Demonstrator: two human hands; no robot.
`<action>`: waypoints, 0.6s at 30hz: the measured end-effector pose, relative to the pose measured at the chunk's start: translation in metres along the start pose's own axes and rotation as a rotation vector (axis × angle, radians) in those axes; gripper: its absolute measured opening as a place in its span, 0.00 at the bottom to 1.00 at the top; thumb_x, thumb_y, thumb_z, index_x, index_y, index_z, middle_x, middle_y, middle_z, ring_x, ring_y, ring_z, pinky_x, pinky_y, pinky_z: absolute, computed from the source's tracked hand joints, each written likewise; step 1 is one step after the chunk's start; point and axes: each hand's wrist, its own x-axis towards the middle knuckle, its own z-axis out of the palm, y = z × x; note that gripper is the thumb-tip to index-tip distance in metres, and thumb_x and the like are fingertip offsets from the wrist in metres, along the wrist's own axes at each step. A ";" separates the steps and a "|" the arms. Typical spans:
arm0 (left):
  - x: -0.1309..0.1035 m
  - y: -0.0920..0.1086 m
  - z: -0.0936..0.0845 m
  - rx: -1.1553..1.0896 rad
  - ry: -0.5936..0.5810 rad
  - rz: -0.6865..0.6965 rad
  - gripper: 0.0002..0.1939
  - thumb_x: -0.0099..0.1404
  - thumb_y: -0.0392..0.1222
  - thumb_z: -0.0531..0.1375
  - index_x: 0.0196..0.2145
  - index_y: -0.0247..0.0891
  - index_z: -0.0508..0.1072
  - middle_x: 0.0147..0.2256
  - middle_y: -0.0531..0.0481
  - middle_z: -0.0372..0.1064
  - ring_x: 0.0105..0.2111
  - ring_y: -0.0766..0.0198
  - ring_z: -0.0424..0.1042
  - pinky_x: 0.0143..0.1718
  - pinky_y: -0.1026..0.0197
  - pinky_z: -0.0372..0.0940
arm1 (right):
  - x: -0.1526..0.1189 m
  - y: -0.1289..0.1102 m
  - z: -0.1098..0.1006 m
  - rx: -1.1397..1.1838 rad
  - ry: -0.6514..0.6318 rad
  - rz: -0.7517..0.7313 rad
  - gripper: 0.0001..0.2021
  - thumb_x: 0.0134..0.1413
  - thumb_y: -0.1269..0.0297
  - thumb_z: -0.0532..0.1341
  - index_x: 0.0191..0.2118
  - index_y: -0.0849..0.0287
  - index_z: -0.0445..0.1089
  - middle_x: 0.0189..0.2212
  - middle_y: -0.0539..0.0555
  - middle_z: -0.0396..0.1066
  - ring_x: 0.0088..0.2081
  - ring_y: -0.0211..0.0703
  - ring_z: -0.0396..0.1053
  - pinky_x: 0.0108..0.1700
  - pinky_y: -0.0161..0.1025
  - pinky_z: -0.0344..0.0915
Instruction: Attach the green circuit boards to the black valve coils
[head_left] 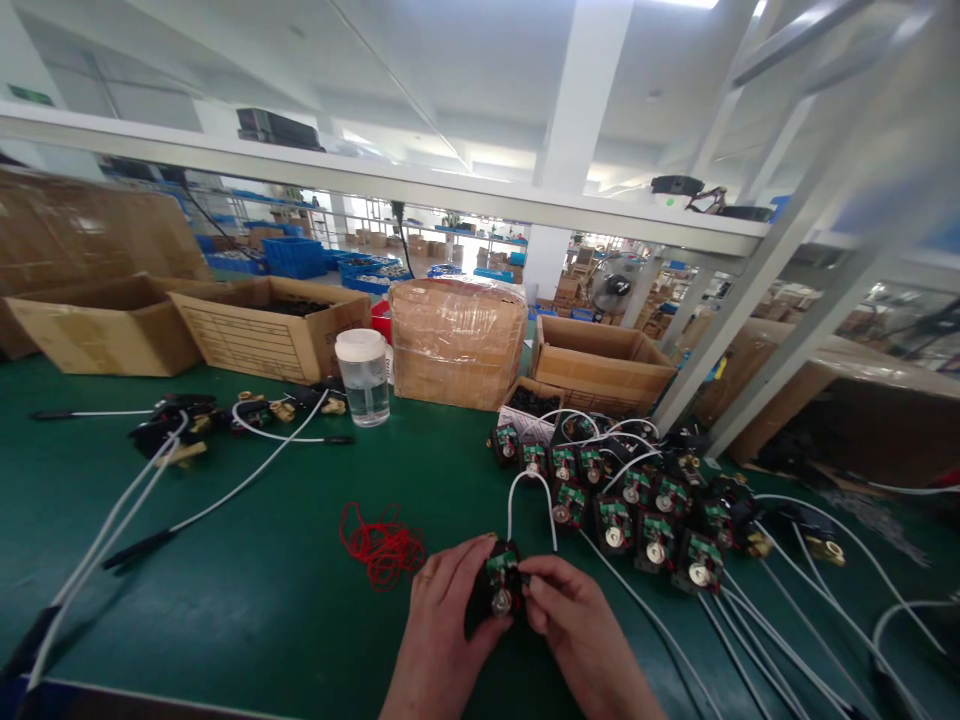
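Note:
My left hand [448, 610] is wrapped round a small black device with an open face [501, 580], low in the middle of the head view. A green circuit board and a round metallic part show in it, and a white cable [527, 480] loops up behind it. At the device's right edge, my right hand [571, 618] pinches with thumb and fingers; what lies between the fingertips is too small to make out. Left of my hands lies a tangle of thin red wire [382, 545]. Similar open devices [615, 527] stand in rows to the right.
A clear plastic cup with a white lid [365, 378] stands near the back. Cardboard boxes [459, 345] line the rear of the green table [247, 620]. Finished-looking black units with white cables [176, 425] lie at left. A metal frame post [739, 330] rises at right.

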 end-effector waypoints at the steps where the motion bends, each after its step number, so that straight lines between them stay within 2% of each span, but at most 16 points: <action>1: 0.000 0.000 0.000 0.001 0.002 0.000 0.33 0.55 0.29 0.66 0.58 0.50 0.71 0.55 0.48 0.74 0.54 0.49 0.71 0.55 0.44 0.66 | 0.000 0.000 0.000 0.043 0.002 0.012 0.17 0.42 0.57 0.77 0.37 0.62 0.80 0.24 0.49 0.68 0.24 0.31 0.58 0.30 0.33 0.54; 5: 0.001 0.002 -0.002 0.005 0.005 -0.007 0.33 0.55 0.29 0.65 0.57 0.50 0.71 0.55 0.48 0.75 0.54 0.49 0.71 0.55 0.44 0.66 | -0.002 0.001 0.001 0.127 0.010 0.044 0.17 0.41 0.59 0.78 0.37 0.61 0.80 0.24 0.49 0.68 0.24 0.32 0.57 0.30 0.33 0.55; 9: 0.002 0.004 -0.003 -0.002 -0.004 -0.019 0.34 0.54 0.28 0.66 0.58 0.50 0.71 0.55 0.49 0.75 0.54 0.49 0.71 0.56 0.44 0.66 | -0.002 0.002 0.000 0.109 0.011 0.032 0.17 0.42 0.58 0.77 0.37 0.61 0.80 0.24 0.48 0.66 0.24 0.32 0.57 0.30 0.33 0.55; 12: 0.002 0.004 -0.003 -0.012 -0.009 -0.029 0.34 0.54 0.28 0.66 0.58 0.50 0.71 0.55 0.48 0.75 0.54 0.49 0.71 0.56 0.43 0.65 | -0.001 0.003 -0.001 -0.012 0.034 -0.008 0.17 0.43 0.55 0.77 0.35 0.61 0.79 0.23 0.47 0.66 0.24 0.33 0.58 0.30 0.34 0.55; 18: 0.001 0.003 -0.004 -0.030 -0.028 -0.038 0.33 0.55 0.29 0.66 0.58 0.50 0.71 0.56 0.48 0.74 0.55 0.49 0.70 0.57 0.42 0.64 | 0.001 -0.005 -0.001 -0.407 0.058 -0.115 0.19 0.46 0.47 0.73 0.34 0.60 0.77 0.24 0.49 0.70 0.24 0.38 0.65 0.30 0.36 0.61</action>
